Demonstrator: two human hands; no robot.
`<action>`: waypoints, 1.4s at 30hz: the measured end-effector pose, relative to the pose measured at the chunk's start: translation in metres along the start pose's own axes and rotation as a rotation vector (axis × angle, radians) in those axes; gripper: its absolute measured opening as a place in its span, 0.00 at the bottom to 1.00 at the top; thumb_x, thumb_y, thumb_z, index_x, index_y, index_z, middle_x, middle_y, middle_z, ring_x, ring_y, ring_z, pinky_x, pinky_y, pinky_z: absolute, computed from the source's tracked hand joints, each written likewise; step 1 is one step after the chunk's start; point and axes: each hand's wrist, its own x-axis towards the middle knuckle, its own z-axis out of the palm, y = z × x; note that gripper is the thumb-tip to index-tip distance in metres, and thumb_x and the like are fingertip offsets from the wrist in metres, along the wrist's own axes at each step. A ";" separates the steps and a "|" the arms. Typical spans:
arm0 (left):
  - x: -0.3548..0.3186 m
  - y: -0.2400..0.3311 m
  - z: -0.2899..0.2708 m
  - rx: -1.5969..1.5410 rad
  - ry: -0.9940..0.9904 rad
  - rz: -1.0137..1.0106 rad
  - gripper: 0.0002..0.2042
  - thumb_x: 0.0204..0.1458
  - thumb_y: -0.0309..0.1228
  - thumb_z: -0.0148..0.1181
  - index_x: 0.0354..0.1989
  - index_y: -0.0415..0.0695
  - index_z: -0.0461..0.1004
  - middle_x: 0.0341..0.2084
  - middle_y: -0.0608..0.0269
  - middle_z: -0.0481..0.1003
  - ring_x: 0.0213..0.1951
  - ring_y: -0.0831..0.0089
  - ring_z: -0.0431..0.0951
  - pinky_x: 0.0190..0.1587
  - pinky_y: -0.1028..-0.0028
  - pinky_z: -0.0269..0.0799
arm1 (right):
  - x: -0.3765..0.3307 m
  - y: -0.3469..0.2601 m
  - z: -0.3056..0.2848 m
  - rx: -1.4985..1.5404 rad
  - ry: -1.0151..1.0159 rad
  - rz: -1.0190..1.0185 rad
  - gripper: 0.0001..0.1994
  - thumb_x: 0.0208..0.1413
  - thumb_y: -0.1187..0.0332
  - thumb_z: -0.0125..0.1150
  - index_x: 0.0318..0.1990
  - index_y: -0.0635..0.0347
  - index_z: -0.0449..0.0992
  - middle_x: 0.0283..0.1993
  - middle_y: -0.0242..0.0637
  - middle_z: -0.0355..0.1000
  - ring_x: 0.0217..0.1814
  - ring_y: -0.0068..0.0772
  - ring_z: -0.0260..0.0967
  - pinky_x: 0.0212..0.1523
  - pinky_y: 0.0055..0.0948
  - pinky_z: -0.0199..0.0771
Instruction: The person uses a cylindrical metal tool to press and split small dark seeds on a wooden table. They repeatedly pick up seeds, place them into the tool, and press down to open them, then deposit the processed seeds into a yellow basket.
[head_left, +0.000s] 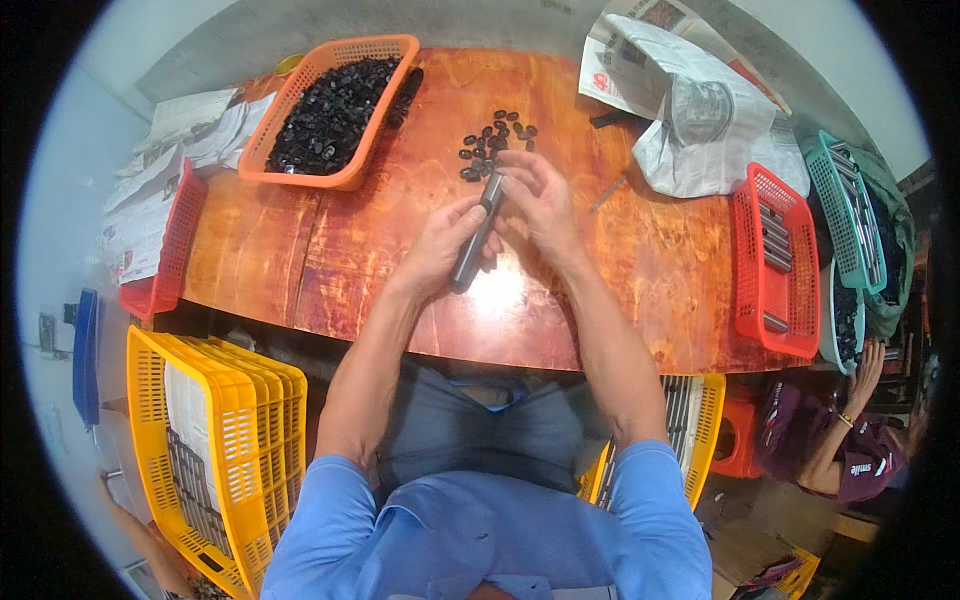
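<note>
A dark grey metal tube [467, 268] slants between my hands above the table, its upper end leaning to the right. My left hand [447, 240] is closed round its middle, the thumb lying beside a small black fitting [487, 206] on the tube. At the upper end, the fingers of my right hand [541, 203] close on the tube; exactly how they grip is partly hidden. Just beyond my hands, several small black oval parts [480, 154] lie loose on the wooden table [400, 260].
An orange basket [386, 112] of black parts stands at the far left. Newspaper [690, 125] and a thin rod [609, 192] lie right. Metal tubes fill part of a red basket [778, 338], beside a teal basket [836, 222]. Yellow crates [255, 400] stand lower left. A co-worker [835, 440] is at right.
</note>
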 end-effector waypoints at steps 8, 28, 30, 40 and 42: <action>-0.021 0.020 0.020 0.317 0.113 -0.112 0.16 0.71 0.35 0.53 0.59 0.38 0.72 0.38 0.63 0.77 0.29 0.78 0.76 0.35 0.75 0.77 | 0.001 -0.019 -0.023 -0.325 -0.179 0.001 0.15 0.67 0.69 0.59 0.57 0.68 0.77 0.50 0.38 0.79 0.52 0.26 0.77 0.53 0.28 0.76; -0.019 -0.020 0.031 1.680 -0.079 0.740 0.17 0.55 0.25 0.59 0.53 0.36 0.73 0.37 0.54 0.74 0.40 0.58 0.76 0.44 0.62 0.72 | -0.067 -0.012 -0.061 -0.836 -0.142 -0.043 0.14 0.56 0.76 0.61 0.49 0.67 0.81 0.46 0.50 0.80 0.49 0.44 0.79 0.52 0.38 0.76; -0.019 -0.021 0.030 1.645 -0.064 0.754 0.16 0.55 0.26 0.60 0.53 0.36 0.73 0.37 0.54 0.74 0.41 0.58 0.76 0.45 0.62 0.72 | -0.071 -0.010 -0.060 -0.913 -0.144 -0.143 0.13 0.56 0.77 0.63 0.50 0.66 0.80 0.48 0.48 0.79 0.51 0.47 0.78 0.54 0.38 0.76; -0.024 -0.024 0.030 1.588 -0.031 0.669 0.21 0.52 0.27 0.69 0.55 0.39 0.75 0.42 0.55 0.76 0.43 0.53 0.78 0.47 0.59 0.75 | -0.083 -0.001 -0.059 -0.966 -0.109 -0.380 0.11 0.55 0.79 0.65 0.46 0.67 0.78 0.48 0.48 0.78 0.53 0.53 0.76 0.55 0.43 0.76; -0.028 -0.022 0.032 1.563 -0.043 0.647 0.21 0.52 0.28 0.70 0.55 0.39 0.75 0.42 0.55 0.76 0.43 0.54 0.78 0.48 0.59 0.75 | -0.086 0.000 -0.058 -0.983 -0.111 -0.421 0.11 0.54 0.79 0.66 0.46 0.67 0.78 0.48 0.48 0.78 0.53 0.53 0.76 0.55 0.43 0.76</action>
